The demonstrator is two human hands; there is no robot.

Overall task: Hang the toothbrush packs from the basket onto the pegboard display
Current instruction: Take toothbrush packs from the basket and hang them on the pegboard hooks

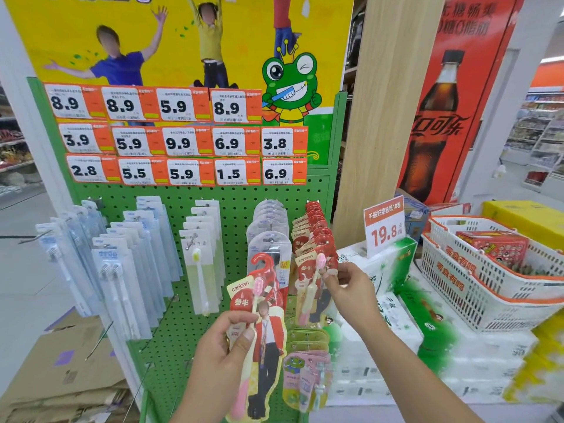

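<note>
My left hand grips a red toothbrush pack at mid-card — hook end above my fingers. My right hand pinches the hanging pack on the pegboard.

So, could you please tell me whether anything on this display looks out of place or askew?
Only slightly: the front pack on the red canban row hangs tilted where the right hand pinches it. The left hand holds another pack off its peg. Otherwise nothing stands out.
</note>
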